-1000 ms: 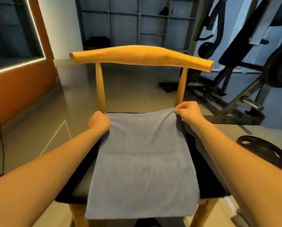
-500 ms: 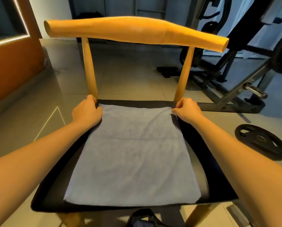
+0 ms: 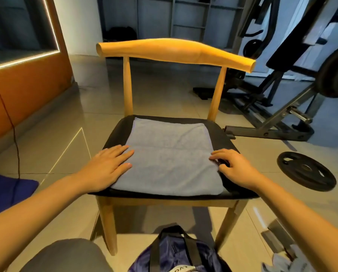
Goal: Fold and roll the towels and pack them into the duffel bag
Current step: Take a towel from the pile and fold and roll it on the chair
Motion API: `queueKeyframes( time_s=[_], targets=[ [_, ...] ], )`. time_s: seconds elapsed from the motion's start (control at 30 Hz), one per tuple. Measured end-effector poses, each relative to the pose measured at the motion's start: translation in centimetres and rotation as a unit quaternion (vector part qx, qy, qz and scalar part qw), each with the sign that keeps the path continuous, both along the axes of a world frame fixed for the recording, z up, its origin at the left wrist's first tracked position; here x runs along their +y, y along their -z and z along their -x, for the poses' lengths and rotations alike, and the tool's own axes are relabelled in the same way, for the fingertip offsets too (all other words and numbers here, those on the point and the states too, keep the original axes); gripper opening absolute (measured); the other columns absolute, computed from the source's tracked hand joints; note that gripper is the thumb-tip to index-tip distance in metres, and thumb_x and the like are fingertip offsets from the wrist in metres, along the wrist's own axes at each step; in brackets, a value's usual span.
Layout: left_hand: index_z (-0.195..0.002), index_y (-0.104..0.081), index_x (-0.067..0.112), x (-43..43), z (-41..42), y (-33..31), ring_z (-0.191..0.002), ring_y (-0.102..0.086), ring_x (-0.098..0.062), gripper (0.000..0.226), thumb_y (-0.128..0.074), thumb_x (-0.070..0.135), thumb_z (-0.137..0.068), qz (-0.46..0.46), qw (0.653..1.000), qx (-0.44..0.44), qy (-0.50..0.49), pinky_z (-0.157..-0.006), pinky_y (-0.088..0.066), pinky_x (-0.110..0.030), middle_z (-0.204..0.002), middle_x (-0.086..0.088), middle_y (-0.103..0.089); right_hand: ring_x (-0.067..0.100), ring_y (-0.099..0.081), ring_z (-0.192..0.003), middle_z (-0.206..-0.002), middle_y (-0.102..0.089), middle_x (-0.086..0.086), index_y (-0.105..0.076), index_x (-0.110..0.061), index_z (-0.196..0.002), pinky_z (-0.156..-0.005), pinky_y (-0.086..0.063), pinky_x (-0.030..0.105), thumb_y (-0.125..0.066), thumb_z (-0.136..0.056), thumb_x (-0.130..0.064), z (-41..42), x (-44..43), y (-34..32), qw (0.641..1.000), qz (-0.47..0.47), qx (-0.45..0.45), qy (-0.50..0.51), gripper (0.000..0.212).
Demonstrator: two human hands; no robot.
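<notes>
A grey towel [image 3: 169, 154] lies spread flat on the black seat of a wooden chair [image 3: 219, 134]. My left hand [image 3: 107, 165] rests flat on the towel's left edge, fingers straight. At the towel's right edge my right hand [image 3: 232, 165] touches the cloth with its fingertips, fingers slightly bent, holding nothing that I can see. A dark blue duffel bag [image 3: 176, 254] with black straps stands on the floor in front of the chair, at the bottom of the view. Another grey cloth [image 3: 279, 262] shows at the bottom right corner.
The chair's curved wooden backrest [image 3: 174, 52] rises behind the seat. A black weight plate [image 3: 306, 170] lies on the tiled floor to the right, with a weight bench frame [image 3: 272, 118] beyond it. An orange wall panel [image 3: 27, 79] and a thin cable [image 3: 13, 130] are on the left.
Both hands let go of the towel's far corners and slid back to its middle side edges. The towel now lies flat on the seat; the view pulled back, showing the bag.
</notes>
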State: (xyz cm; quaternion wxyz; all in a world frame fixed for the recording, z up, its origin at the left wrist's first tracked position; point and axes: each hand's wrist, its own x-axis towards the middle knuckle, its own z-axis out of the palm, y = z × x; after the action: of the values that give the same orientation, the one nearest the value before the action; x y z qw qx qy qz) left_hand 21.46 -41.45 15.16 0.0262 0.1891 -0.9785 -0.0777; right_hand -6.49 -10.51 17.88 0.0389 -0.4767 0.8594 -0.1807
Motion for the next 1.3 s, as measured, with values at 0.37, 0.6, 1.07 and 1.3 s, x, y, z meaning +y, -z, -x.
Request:
queueKeyframes(
  time_s=[0.37,0.6,1.07,1.3],
  targets=[
    [-0.1,-0.063,0.029,4.5,-4.4,-1.2,-0.084,-0.058,-0.007,0.027,-0.075,0.048,-0.084,-0.078,0.977,0.186,-0.068,-0.069,-0.049,-0.02,-0.093,0.012,-0.06,0.023,-0.065,-0.056,-0.074,-0.073,0.018,-0.063,-0.002,-0.094,-0.055,-0.057,0.031,-0.062,-0.097,-0.019,-8.4,2.6,-0.8,0.911,0.09,-0.338,0.217,0.018],
    [-0.102,-0.055,0.033,5.6,-4.8,-1.0,-0.08,-0.058,-0.009,0.037,-0.084,0.035,-0.079,-0.092,0.985,0.127,-0.064,-0.064,-0.047,-0.016,-0.094,0.012,-0.057,0.032,-0.076,-0.075,-0.092,-0.077,0.021,-0.065,0.003,-0.115,-0.062,-0.06,0.036,-0.061,-0.097,-0.008,-9.5,3.4,-0.5,0.794,0.166,-0.534,0.239,0.022],
    [-0.093,-0.064,0.031,6.0,-5.8,-1.0,-0.076,-0.055,-0.009,0.019,-0.063,0.012,-0.094,-0.015,0.984,0.168,-0.065,-0.064,-0.043,-0.016,-0.097,0.012,-0.053,0.028,-0.077,-0.076,-0.093,-0.077,0.018,-0.07,0.0,-0.108,-0.059,-0.062,0.037,-0.069,-0.094,-0.01,-9.7,2.9,-0.4,0.731,0.276,-0.564,0.268,0.017],
    [-0.085,-0.065,0.031,5.8,-6.1,-1.2,-0.078,-0.053,-0.009,0.012,-0.066,0.02,-0.09,0.018,0.986,0.155,-0.055,-0.064,-0.045,-0.017,-0.094,0.011,-0.053,0.024,-0.071,-0.055,-0.074,-0.072,0.02,-0.069,0.01,-0.093,-0.054,-0.062,0.034,-0.069,-0.086,-0.001,-8.1,5.4,-0.2,0.771,0.273,-0.466,0.337,0.014]
  ],
)
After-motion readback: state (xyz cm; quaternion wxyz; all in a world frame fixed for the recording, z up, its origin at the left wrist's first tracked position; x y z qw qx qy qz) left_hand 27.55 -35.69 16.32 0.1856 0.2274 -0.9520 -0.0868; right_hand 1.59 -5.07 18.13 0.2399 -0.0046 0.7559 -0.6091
